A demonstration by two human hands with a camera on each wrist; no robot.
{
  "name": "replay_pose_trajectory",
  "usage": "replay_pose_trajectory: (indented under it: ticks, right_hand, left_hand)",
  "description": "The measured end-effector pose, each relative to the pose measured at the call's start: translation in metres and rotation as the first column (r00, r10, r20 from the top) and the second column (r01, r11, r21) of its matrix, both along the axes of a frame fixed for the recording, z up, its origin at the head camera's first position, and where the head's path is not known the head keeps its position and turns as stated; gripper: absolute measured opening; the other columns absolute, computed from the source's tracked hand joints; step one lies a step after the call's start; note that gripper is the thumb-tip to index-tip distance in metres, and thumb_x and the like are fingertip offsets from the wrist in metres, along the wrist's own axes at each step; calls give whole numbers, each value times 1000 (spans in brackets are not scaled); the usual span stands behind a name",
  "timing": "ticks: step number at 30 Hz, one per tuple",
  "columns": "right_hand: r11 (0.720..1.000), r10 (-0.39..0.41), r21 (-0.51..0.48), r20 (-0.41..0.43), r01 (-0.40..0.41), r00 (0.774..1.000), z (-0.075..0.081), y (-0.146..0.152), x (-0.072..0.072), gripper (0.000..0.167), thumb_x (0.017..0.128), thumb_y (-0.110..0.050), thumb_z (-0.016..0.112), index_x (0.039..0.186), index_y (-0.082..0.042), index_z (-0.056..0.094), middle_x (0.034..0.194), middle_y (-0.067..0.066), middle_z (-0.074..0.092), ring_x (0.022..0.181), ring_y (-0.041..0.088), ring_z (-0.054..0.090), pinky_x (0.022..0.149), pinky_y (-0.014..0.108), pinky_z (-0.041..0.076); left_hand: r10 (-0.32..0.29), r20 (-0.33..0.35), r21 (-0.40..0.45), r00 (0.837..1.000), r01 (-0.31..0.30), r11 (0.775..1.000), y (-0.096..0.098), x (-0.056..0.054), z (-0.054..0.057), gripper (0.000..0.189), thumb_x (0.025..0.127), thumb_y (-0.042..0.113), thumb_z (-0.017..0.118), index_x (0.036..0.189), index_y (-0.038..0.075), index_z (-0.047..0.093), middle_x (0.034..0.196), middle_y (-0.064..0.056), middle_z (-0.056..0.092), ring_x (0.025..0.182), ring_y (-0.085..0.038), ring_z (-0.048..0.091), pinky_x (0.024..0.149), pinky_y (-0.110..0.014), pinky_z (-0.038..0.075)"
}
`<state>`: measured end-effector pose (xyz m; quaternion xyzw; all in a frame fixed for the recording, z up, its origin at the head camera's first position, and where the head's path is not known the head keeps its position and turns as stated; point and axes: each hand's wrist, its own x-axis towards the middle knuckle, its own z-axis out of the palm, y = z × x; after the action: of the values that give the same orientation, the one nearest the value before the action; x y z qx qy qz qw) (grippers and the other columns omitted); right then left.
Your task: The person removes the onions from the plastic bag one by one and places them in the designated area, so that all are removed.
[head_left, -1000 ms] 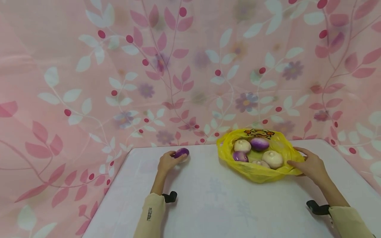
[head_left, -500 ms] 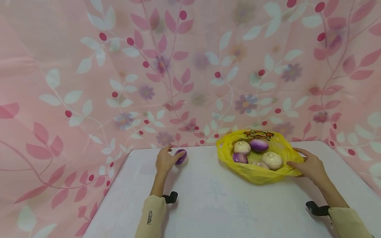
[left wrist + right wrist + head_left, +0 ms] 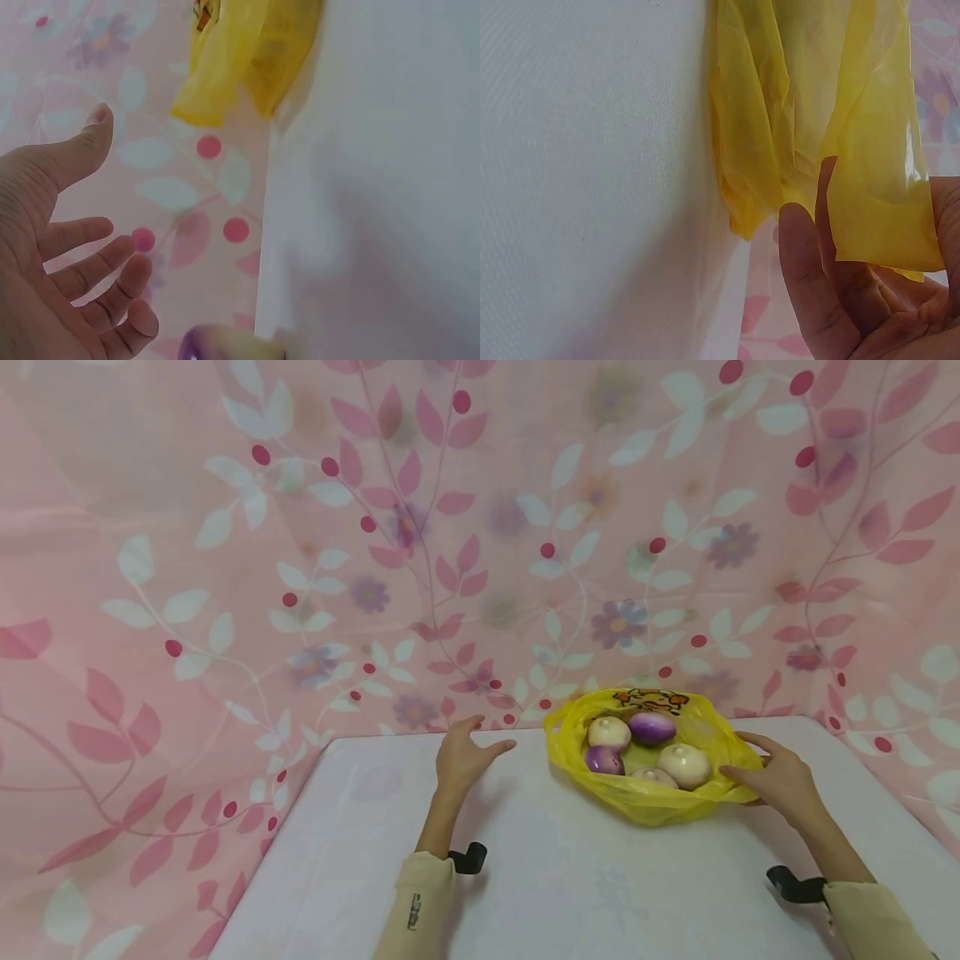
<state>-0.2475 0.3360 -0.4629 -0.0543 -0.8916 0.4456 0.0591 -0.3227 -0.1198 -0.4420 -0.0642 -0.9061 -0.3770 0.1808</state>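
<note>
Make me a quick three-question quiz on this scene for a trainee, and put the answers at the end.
1. Which hand grips the bag?
2. How many rounded items show inside it in the head view?
A) two
B) five
C) nine
3. True or false: the left hand holds nothing.

Key:
1. The right hand.
2. B.
3. True.

Vegetables (image 3: 686,766) in bag (image 3: 647,808); bag on table (image 3: 540,893); cloth (image 3: 495,560) behind.
</note>
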Motion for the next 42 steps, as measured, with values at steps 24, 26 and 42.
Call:
replay_pose_trajectory:
  ticks: [24, 26, 42]
  right_hand:
    - [1000, 12, 0, -14, -12, 1000, -3, 2, 0, 80, 91, -35, 71, 147, 7, 33, 117, 44, 51, 68, 24, 67, 57, 39, 58]
    - [1000, 14, 1, -12, -13, 1000, -3, 2, 1, 80, 91, -35, 71, 147, 7, 32, 117, 44, 50, 67, 24, 67, 57, 39, 58]
    - [1000, 13, -2, 1, -13, 1000, -7, 5, -2, 83, 91, -38, 71, 148, 6, 31, 120, 44, 50, 69, 24, 67, 57, 38, 58]
  left_hand:
    - [-151, 96, -63, 984, 158, 986, 107, 9, -6, 76, 70, 60, 81, 130, 17, 65, 117, 3, 66, 108, -22, 60, 86, -39, 50]
    - [-162, 98, -86, 982, 171, 982, 113, 9, -8, 72, 72, 58, 81, 130, 17, 65, 118, 4, 66, 109, -21, 60, 87, -38, 50]
    - [-148, 146, -206, 978, 177, 963, 143, 7, -20, 66, 75, 59, 79, 126, 19, 68, 122, 0, 65, 116, -23, 59, 87, -38, 51]
